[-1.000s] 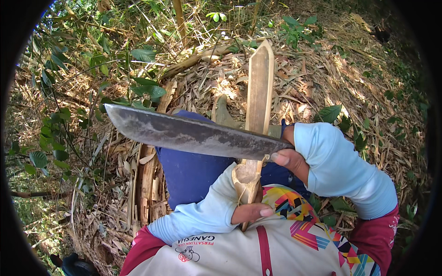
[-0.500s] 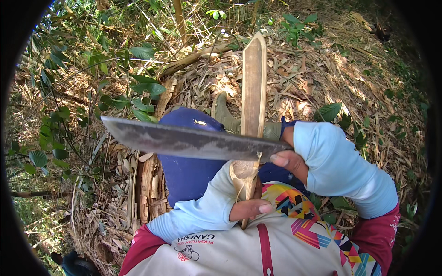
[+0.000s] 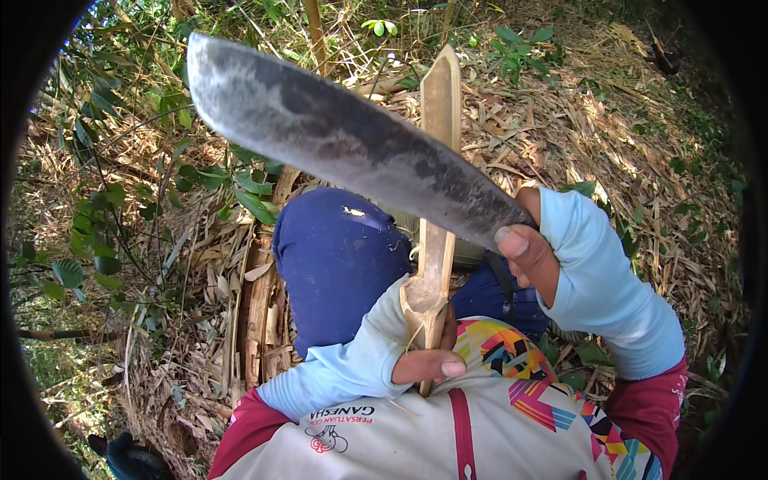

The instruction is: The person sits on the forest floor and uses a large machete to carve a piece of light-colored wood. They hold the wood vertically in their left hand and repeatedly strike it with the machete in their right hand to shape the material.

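Note:
My left hand (image 3: 420, 360), in a light blue sleeve that covers the palm, grips the lower end of a split bamboo piece (image 3: 439, 104) close to my belly. The bamboo points away from me, hollow side up, with a node and frayed fibres just above my thumb. In my right hand (image 3: 532, 248) is a machete (image 3: 344, 132), held by its handle, which the fingers hide. Its broad dark blade slants up to the left, raised over the bamboo, and hides part of the strip's middle.
My knee in blue trousers (image 3: 336, 256) is bent left of the bamboo. Dry leaf litter (image 3: 544, 136) covers the ground. A split, weathered log (image 3: 258, 320) lies at the left, beside leafy green stems (image 3: 104, 224). A thin upright stem (image 3: 314, 36) stands ahead.
My right hand has lifted the machete up off the bamboo near the node. Its tip has swung upward and more of the blade's face shows. My left hand has barely moved.

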{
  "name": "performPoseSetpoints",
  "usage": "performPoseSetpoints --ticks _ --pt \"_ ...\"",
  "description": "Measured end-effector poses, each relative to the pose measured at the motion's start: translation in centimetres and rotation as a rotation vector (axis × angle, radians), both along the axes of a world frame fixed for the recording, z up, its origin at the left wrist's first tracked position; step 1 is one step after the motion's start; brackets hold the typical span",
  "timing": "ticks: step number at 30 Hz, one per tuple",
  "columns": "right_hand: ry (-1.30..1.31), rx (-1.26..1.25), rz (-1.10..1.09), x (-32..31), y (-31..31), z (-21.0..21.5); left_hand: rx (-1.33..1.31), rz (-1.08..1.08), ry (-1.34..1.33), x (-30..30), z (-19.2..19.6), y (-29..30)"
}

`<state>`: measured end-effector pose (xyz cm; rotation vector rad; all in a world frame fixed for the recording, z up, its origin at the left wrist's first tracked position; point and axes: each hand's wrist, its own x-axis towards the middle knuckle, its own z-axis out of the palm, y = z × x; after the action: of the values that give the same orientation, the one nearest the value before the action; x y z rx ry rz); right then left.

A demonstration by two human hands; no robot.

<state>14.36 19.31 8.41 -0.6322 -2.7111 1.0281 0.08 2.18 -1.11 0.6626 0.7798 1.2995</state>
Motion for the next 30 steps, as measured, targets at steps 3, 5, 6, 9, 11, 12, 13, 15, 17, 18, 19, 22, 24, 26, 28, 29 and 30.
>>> performPoseSetpoints --ticks 3,5,6,9,11,12,13,15,17,18,19,22,24,26,28,29,30 --pt "0.078 0.042 0.006 -0.6 0.0 0.2 0.025 0.077 -0.197 0.6 -0.5 -0.2" --pt "0.096 0.104 0.038 -0.8 0.0 0.5 0.018 0.081 -0.325 0.7 -0.5 -0.2" --pt "0.092 0.151 0.065 -1.0 -0.1 0.6 0.007 0.057 -0.38 0.5 -0.4 -0.2" --pt "0.135 0.14 0.042 -1.3 -0.4 0.8 0.014 -0.034 -0.406 0.0 -0.9 -0.2" --pt "0.16 0.17 0.033 -1.5 -0.4 0.8 0.026 -0.067 -0.391 -0.2 -1.0 -0.1" --pt "0.155 0.174 0.032 -1.5 -0.5 0.9 0.029 -0.064 -0.39 -0.2 -1.0 -0.1" --pt "0.148 0.178 0.03 -1.5 -0.5 1.0 0.023 -0.049 -0.388 0.0 -0.9 0.0" --pt "0.101 0.146 0.03 -1.6 -0.7 1.4 0.001 -0.006 -0.374 0.3 -0.4 0.1" --pt "0.101 0.136 0.042 -1.4 -0.7 1.3 -0.002 -0.001 -0.361 0.4 -0.4 0.0" --pt "0.101 0.13 0.049 -1.3 -0.7 1.2 0.012 -0.022 -0.353 0.3 -0.7 -0.1" --pt "0.099 0.126 0.048 -1.3 -0.7 1.1 0.026 -0.042 -0.347 0.1 -0.9 -0.2" --pt "0.094 0.132 0.053 -1.2 -0.7 0.9 0.03 -0.073 -0.286 -0.1 -1.0 -0.2" --pt "0.093 0.158 0.064 -1.2 -0.7 0.9 0.034 -0.069 -0.284 -0.1 -1.2 -0.2" --pt "0.114 0.179 0.071 -1.1 -0.6 0.6 0.032 -0.068 -0.281 0.0 -1.2 -0.3" --pt "0.091 0.157 0.069 -1.0 -0.6 0.5 0.025 -0.065 -0.273 0.0 -0.9 -0.2" --pt "0.058 0.126 0.063 -0.9 -0.7 0.7 -0.023 -0.013 -0.29 0.3 -0.4 -0.2" --pt "0.025 0.094 0.057 -0.8 -0.7 0.7 -0.071 0.039 -0.307 0.7 0.5 0.0"
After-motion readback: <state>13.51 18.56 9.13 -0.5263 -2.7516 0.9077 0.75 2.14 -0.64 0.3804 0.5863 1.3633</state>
